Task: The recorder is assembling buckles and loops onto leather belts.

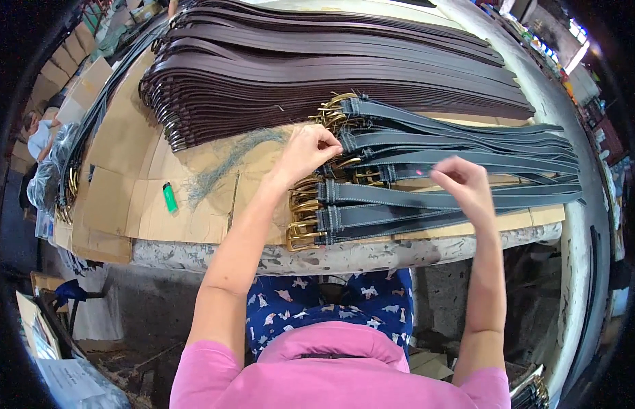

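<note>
Belts (399,217) in grey ran left-to-right, buckles (304,223) nearer the left hand (305,153), its fingers (328,138) pinched together, right hand (467,185) curled, too blurred to tell its grip.

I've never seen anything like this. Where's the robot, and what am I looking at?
There's no robot here: these are a person's own bare hands. The single picture comes from a wide fisheye camera worn on the head, looking down, so straight edges bend near the rim.

Cardboard covers much of the table. On it lie a big pile of dark brown straps, grey-blue belts with gold-coloured buckles, a loose tangle of threads and a green lighter.

The left hand is by the buckle ends; the right hand, slightly blurred, is over the belts. Whether either holds something small, I can't tell.
</note>
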Tool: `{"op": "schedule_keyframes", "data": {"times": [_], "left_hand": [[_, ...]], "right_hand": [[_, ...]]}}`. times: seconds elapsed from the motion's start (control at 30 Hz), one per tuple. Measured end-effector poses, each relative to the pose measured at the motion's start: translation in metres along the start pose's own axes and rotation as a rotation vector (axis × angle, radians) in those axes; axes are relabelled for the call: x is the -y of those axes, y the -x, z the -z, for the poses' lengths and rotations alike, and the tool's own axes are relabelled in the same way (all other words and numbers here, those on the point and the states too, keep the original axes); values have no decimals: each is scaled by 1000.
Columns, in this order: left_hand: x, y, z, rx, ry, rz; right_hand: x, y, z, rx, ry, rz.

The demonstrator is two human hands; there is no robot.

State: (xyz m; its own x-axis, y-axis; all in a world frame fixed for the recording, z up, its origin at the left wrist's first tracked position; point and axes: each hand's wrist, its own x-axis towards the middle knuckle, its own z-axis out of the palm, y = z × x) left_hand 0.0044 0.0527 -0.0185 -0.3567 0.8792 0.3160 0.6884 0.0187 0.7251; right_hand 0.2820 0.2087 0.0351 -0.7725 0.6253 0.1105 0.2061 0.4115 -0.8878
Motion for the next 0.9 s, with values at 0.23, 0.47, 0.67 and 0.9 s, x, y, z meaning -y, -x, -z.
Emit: {"op": "schedule_keyframes", "data": {"times": [0.23,0.47,0.67,0.9], "left_hand": [[6,13,-3,-55,210,90],[2,15,-2,-85,247,101],[6,15,-2,-86,234,79],[8,13,-3,-76,247,68]], "right_hand": [[10,-60,-91,-56,-15,271],[11,-82,-113,0,191,305],[10,-87,-116,29,269,299],[15,-87,-115,40,325,279]]}}
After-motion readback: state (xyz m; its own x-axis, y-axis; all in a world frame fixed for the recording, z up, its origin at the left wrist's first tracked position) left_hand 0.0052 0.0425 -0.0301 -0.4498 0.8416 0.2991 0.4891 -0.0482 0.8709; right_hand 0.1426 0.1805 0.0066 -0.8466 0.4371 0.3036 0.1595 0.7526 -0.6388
